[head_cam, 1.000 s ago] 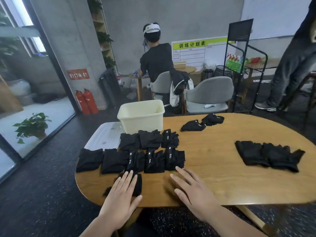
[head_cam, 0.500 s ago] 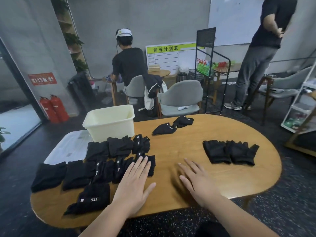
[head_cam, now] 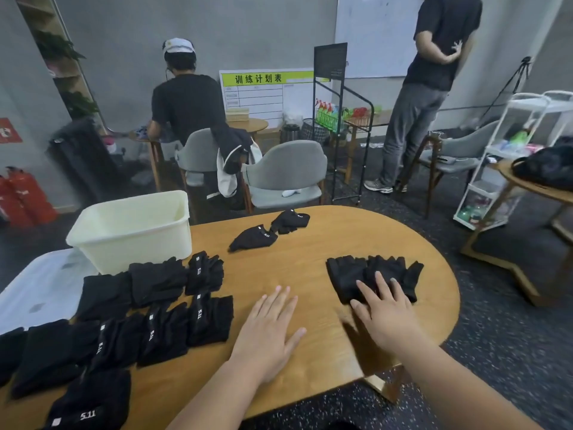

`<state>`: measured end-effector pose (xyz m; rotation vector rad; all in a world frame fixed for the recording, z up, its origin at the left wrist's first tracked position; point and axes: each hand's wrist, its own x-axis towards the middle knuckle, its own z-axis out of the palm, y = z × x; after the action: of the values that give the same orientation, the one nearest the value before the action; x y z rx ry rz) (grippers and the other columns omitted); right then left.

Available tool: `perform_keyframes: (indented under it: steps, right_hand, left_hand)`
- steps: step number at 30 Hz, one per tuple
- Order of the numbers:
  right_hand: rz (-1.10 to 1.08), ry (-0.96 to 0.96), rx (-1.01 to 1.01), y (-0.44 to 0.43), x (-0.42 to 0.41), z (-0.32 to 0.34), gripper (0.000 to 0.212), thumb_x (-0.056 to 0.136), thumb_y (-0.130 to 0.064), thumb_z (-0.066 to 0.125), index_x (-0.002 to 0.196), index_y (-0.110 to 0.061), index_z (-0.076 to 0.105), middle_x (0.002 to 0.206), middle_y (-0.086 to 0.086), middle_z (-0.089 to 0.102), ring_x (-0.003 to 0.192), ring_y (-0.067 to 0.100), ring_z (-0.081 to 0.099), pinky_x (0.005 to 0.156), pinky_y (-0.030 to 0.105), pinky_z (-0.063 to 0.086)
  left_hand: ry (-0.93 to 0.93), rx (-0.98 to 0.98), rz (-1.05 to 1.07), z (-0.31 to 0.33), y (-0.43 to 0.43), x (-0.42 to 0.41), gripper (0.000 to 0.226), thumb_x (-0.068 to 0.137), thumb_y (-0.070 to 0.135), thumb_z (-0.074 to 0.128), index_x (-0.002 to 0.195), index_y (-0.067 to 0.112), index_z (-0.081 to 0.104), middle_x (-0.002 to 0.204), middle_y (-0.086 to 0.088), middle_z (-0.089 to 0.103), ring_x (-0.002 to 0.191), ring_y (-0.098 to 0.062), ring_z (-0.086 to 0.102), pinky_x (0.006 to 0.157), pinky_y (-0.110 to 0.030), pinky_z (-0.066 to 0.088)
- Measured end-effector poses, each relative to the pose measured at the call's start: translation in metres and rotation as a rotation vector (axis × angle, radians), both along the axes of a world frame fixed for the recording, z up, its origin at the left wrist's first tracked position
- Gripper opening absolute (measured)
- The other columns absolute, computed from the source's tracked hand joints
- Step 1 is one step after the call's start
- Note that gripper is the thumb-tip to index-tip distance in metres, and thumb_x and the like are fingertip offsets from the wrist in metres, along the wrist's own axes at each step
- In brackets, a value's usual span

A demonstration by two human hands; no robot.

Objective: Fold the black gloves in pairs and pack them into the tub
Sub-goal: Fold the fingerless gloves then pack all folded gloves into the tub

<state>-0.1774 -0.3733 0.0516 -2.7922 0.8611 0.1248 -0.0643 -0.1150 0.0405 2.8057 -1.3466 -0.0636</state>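
Observation:
Several folded black gloves (head_cam: 161, 305) lie in rows on the left of the wooden table (head_cam: 310, 262). A cream tub (head_cam: 130, 231) stands behind them, its inside hidden. Two unfolded black gloves (head_cam: 356, 274) lie flat side by side on the right; my right hand (head_cam: 384, 308) rests on their near edge with straight fingers. My left hand (head_cam: 266, 330) lies flat on bare wood between the rows and that pair. Two more loose gloves (head_cam: 269, 231) sit at the table's far edge.
A white lid (head_cam: 40, 287) lies left of the tub. Grey chairs (head_cam: 285, 172) stand behind the table. One person works at a far table, another stands at the right by a black rack (head_cam: 338, 119). A white trolley (head_cam: 511, 156) is at right.
The view has swung right. My right hand has reached forward and right onto the flat pair of gloves. My left hand has moved right, off the folded gloves onto bare wood.

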Motion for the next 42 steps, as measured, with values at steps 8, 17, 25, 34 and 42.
perform_keyframes:
  steps: [8,17,25,34,42]
  right_hand:
    - [0.102,0.001,0.009,0.019,0.028,-0.027,0.074,0.096,-0.080,0.006,0.164,-0.049,0.001,0.175,-0.009,-0.010,0.160,0.035,-0.016,0.130,0.051,0.002]
    - [0.237,-0.239,-0.146,0.037,0.108,-0.006,0.060,0.106,-0.067,0.016,0.160,-0.046,0.031,0.174,-0.007,0.014,0.160,0.025,0.005,0.129,0.046,0.009]
    - [0.504,-0.039,-0.113,0.042,0.242,-0.001,0.061,0.106,-0.065,0.027,0.163,-0.046,0.017,0.176,0.001,-0.002,0.161,0.030,-0.004,0.128,0.053,0.013]
    - [0.366,-0.076,-0.072,0.054,0.319,-0.013,0.047,0.110,-0.049,0.036,0.151,-0.028,0.046,0.155,0.005,0.043,0.146,0.032,0.032,0.119,0.046,0.031]
    - [0.167,-0.310,-0.012,0.060,0.313,-0.019,0.040,0.095,-0.034,0.073,0.126,-0.026,0.049,0.114,0.001,0.067,0.116,0.030,0.054,0.092,0.042,0.043]
  left_hand:
    - [0.072,-0.062,0.102,-0.025,0.004,0.018,0.075,0.106,0.070,0.005,0.168,0.030,-0.010,0.174,0.008,-0.024,0.156,-0.009,-0.031,0.132,-0.040,-0.008]
    - [0.133,-0.227,0.205,-0.026,0.005,0.022,0.075,0.107,0.070,0.011,0.168,0.033,-0.010,0.173,0.015,-0.023,0.154,-0.004,-0.032,0.131,-0.034,-0.010]
    - [0.195,-0.259,0.188,-0.025,0.001,0.031,0.081,0.104,0.067,0.020,0.169,0.029,-0.009,0.171,0.013,-0.026,0.156,-0.006,-0.030,0.133,-0.038,-0.004]
    - [0.098,-0.199,0.179,-0.045,-0.005,0.036,0.076,0.082,0.066,0.056,0.146,0.025,0.061,0.161,-0.001,0.050,0.152,-0.021,0.044,0.113,-0.047,0.048]
    - [0.068,-0.202,0.202,-0.045,-0.004,0.036,0.074,0.078,0.066,0.057,0.141,0.027,0.064,0.158,-0.001,0.052,0.150,-0.022,0.047,0.112,-0.045,0.050]
